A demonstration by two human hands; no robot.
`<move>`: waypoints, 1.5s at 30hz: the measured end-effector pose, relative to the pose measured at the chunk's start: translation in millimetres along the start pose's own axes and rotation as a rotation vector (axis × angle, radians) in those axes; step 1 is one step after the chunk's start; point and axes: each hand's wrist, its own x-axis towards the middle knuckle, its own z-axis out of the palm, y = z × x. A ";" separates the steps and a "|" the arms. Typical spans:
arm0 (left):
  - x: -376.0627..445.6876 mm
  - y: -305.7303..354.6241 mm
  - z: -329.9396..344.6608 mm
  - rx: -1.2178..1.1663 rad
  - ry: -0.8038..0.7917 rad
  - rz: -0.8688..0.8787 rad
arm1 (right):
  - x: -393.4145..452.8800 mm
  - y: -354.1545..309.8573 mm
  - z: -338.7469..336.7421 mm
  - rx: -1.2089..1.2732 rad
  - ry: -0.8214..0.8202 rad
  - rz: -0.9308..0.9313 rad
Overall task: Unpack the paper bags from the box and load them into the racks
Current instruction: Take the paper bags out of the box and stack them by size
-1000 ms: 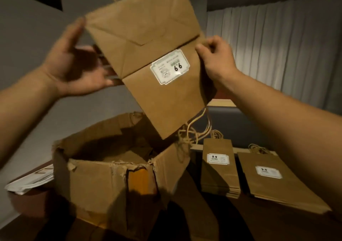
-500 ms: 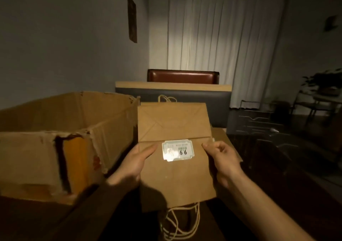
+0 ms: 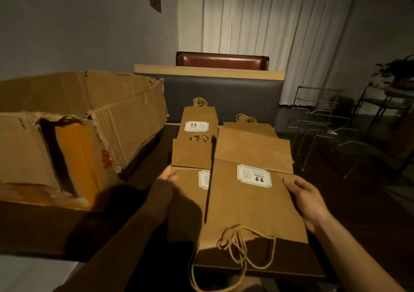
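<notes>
Holding a flat kraft paper bag (image 3: 251, 202) by both side edges, right hand (image 3: 307, 199) and left hand (image 3: 167, 179) with fingers loosely curled, long axis toward the body, wire racks (image 3: 322, 121) farther right, nearer the right hand.

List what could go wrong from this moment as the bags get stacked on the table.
1. The twisted paper-cord handles of the flat brown paper bag between both hands hang over the dark table's near edge and might snag.
2. That bag overlaps a smaller brown bag under the left hand, so the pile may sit uneven and slide.
</notes>
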 end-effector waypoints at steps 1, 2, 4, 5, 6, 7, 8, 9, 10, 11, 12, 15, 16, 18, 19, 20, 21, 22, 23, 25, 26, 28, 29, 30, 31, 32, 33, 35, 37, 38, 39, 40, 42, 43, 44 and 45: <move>0.6 -0.6 0.9 -0.003 0.003 0.010 | 0.1 0.5 2.1 -0.030 -0.012 0.004; 0.5 -0.9 1.2 -0.009 0.003 0.017 | -0.5 0.4 6.8 -0.071 -0.019 0.002; -0.8 -0.1 1.3 -0.044 0.001 0.023 | -2.2 0.3 22.9 -0.119 -0.048 0.010; -2.1 1.2 1.9 -0.058 -0.013 0.024 | -3.6 -0.1 33.1 -0.138 -0.069 0.018; -2.4 0.0 2.5 -0.070 -0.030 0.019 | -5.2 0.6 42.6 -0.160 -0.090 0.023; -1.9 1.2 3.7 -0.066 -0.035 0.007 | -6.5 1.3 52.1 -0.182 -0.108 0.024; -1.6 1.9 3.1 -0.067 -0.032 -0.023 | -6.9 3.2 60.0 -0.202 -0.116 0.023; -0.1 2.6 1.1 -0.107 -0.046 -0.078 | -7.7 4.8 67.2 -0.211 -0.112 0.022; 2.8 2.5 0.0 -0.171 -0.071 -0.131 | -8.1 6.3 71.5 -0.220 -0.104 0.018; 2.7 2.9 -0.9 -0.217 -0.101 -0.156 | -8.1 7.5 74.6 -0.217 -0.092 0.021; 3.9 1.9 -2.4 -0.243 -0.133 -0.165 | -6.8 8.5 76.5 -0.207 -0.074 0.031; 6.2 -1.4 -3.1 -0.118 -0.120 -0.087 | -4.8 4.4 74.8 -0.260 -0.075 0.097; 7.3 -3.7 -4.5 -0.045 -0.109 -0.056 | -3.0 0.0 73.5 -0.395 -0.081 0.085; 10.1 -7.0 -5.6 0.008 -0.086 -0.049 | 5.5 -15.3 70.8 -0.916 -0.068 -0.095; 9.8 -6.1 -5.2 0.001 -0.067 -0.047 | 8.7 -25.9 71.6 -1.160 -0.050 -0.284; 11.4 -6.8 -4.7 -0.012 -0.060 -0.042 | 11.1 -38.5 78.5 -1.303 -0.082 -0.535; 12.7 -9.0 -5.1 -0.025 -0.063 -0.043 | 11.3 -51.9 90.8 -1.349 -0.202 -0.786; 13.0 -9.2 -5.0 -0.031 -0.073 -0.037 | 11.3 -64.0 107.2 -1.381 -0.398 -0.968; 13.3 -9.7 -3.7 -0.049 -0.096 -0.028 | 10.3 -71.6 128.0 -1.424 -0.619 -1.061; 16.9 -15.5 -3.2 -0.031 -0.095 0.040 | 9.1 -74.5 172.7 -1.555 -0.971 -1.026; 16.5 -15.2 -3.7 0.015 -0.087 0.126 | 9.4 -74.2 192.7 -1.629 -1.073 -0.972; 11.5 -2.2 -2.8 0.084 -0.153 0.134 | 11.6 -75.4 222.3 -1.828 -1.156 -0.949; 13.7 -4.0 -5.2 0.236 -0.175 0.170 | 12.5 -77.2 232.6 -1.933 -1.172 -0.980; 13.6 -5.5 -7.7 0.366 -0.211 0.214 | 12.0 -79.4 240.0 -2.021 -1.179 -1.004; 12.8 -4.8 -8.8 0.528 -0.301 0.265 | 13.5 -82.3 243.0 -2.103 -1.171 -1.012; 11.0 -6.1 -7.0 0.584 -0.304 0.286 | 14.3 -84.9 246.6 -2.171 -1.158 -1.015; 4.1 -4.1 -11.0 0.580 -0.355 0.298 | 16.6 -87.2 247.7 -2.213 -1.143 -1.012; -1.3 -2.9 -6.6 0.280 -0.378 0.120 | 19.7 -95.0 244.7 -2.200 -1.127 -0.992; 6.0 -1.1 -1.5 -0.027 -0.282 -0.047 | 21.4 -108.6 236.0 -2.152 -1.094 -0.957; 7.9 -4.4 -1.1 -0.049 -0.266 -0.035 | 21.8 -115.9 230.6 -2.120 -1.071 -0.936; 4.4 -5.1 -1.7 -0.049 -0.288 -0.030 | 22.0 -122.8 224.8 -2.079 -1.055 -0.915; 8.2 -9.7 -2.8 0.021 -0.307 0.022 | 21.9 -130.1 217.9 -2.034 -1.052 -0.885; 9.4 -11.3 -3.4 0.155 -0.319 0.094 | 23.8 -146.9 202.8 -1.933 -1.038 -0.790; 10.5 -11.8 -4.2 0.188 -0.298 0.143 | 25.3 -158.8 193.1 -1.882 -1.018 -0.717; 14.0 -15.5 -7.1 0.215 -0.301 0.176 | 24.7 -173.4 183.2 -1.827 -0.992 -0.657; 14.9 -17.5 -8.6 0.249 -0.329 0.228 | 23.6 -189.4 172.3 -1.764 -0.960 -0.617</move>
